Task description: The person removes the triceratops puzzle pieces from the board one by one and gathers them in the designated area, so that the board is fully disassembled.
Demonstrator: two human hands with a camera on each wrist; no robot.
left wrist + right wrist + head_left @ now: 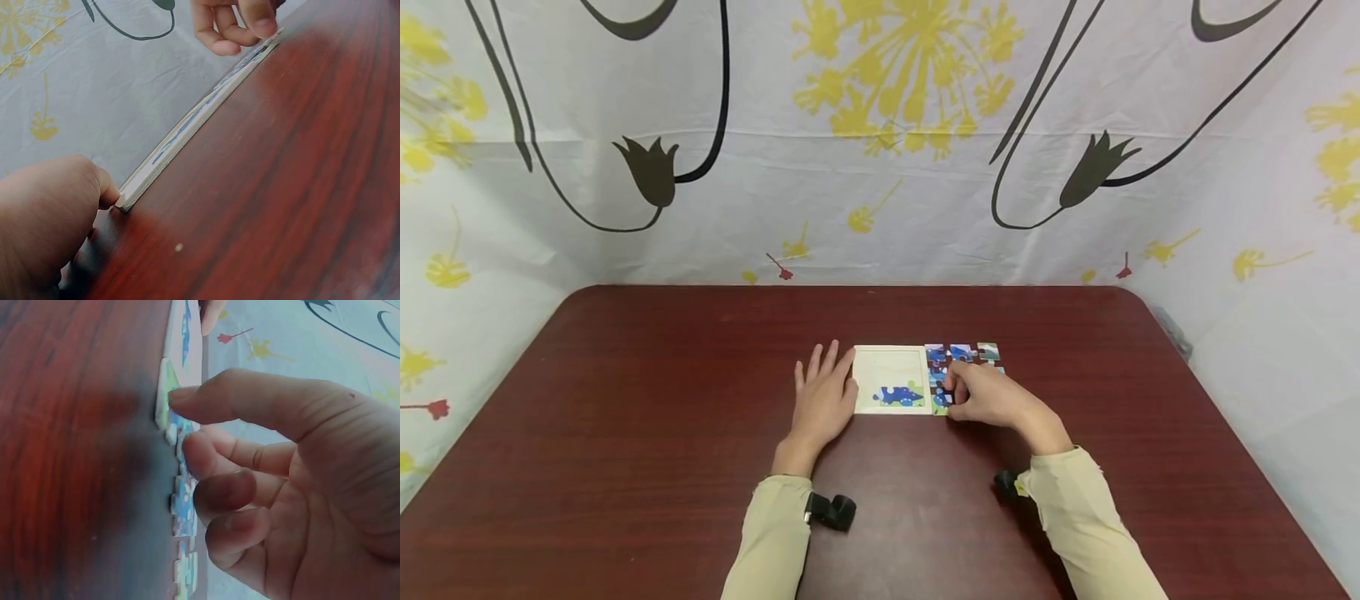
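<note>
The left hand [822, 402], fingers spread, touches the squarish cream tray [891, 348] mid-frame; the right hand [996, 396] curls, thumb on a green-blue puzzle piece [165, 403], pinch unclear. The tray's blue shape [898, 396] lies sideways, tapering right.

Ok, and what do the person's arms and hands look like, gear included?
The left hand and right hand wear no gloves. The left sleeve and right sleeve are long, plain, pale khaki. At the left wrist, a black strap carries a boxy black device; at the right, a small dark device sits beside a yellow patch.
</note>
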